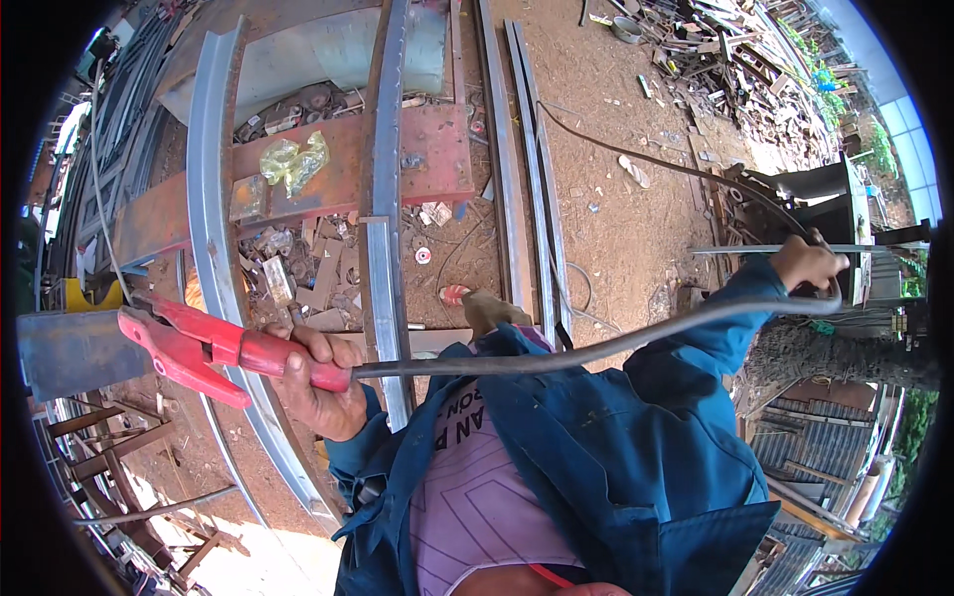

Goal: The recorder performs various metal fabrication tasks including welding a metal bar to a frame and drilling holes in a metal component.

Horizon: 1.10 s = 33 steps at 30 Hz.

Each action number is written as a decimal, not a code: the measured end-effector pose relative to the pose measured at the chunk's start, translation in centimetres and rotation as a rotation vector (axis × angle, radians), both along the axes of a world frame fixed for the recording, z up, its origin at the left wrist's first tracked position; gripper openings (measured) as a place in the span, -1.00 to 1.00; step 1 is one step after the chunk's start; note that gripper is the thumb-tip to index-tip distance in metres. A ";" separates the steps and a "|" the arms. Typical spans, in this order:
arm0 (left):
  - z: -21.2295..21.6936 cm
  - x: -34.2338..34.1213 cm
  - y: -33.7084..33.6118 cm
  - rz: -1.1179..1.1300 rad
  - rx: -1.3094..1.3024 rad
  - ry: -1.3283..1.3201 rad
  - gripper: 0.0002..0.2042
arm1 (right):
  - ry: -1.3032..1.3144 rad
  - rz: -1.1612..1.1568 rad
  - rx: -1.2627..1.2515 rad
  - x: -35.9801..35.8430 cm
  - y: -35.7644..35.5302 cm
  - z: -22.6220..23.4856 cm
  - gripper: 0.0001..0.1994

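Note:
My left hand [323, 382] is wrapped round the handle of a red welding electrode holder [204, 350], whose jaws point left. A thin rod [103, 189] runs up from the jaw tip and seems clamped there. From the handle's end a thick black cable [556, 360] crosses in front of my body. On the right, my stretched-out right hand [807, 264] is closed round that cable, which loops at the hand and trails off over the ground. Below the holder passes a long grey steel channel [211, 179]; a second steel beam [384, 199] lies just right of it.
A rusty red beam [427, 149] lies crosswise beneath the steel, with a crumpled yellowish plastic bag [295, 162] on it. More long steel bars [507, 169] run alongside. Scrap [735, 60] is heaped at the far right. A blue-grey steel block [84, 356] stands at the left.

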<state>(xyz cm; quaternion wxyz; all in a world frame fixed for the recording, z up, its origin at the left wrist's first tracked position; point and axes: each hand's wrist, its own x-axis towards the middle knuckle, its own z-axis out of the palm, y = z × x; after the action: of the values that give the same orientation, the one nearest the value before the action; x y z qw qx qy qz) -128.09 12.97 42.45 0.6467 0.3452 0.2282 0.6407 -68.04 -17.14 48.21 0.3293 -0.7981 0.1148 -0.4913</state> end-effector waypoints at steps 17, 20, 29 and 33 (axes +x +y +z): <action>-6.1 -5.8 -0.8 0.327 -0.282 0.040 -0.72 | -0.656 0.081 -0.385 -10.9 4.2 6.6 -0.48; -6.1 -6.8 -3.5 0.415 -0.335 0.048 -0.70 | -0.787 0.133 -0.402 -11.6 8.7 7.1 -0.41; -8.5 -3.5 -5.6 0.408 -0.436 0.047 -0.70 | 1.262 1.607 -1.038 -19.6 19.7 -31.8 -0.61; -9.1 -1.9 -6.4 0.240 -0.573 0.003 -0.72 | 0.938 1.893 -0.759 -28.5 28.2 -27.4 -0.78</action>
<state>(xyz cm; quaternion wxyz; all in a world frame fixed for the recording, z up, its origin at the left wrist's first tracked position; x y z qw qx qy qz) -130.02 6.61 33.32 0.6369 0.1204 0.4398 0.6217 -96.52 11.05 20.79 0.2298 -0.7185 -0.5823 0.3031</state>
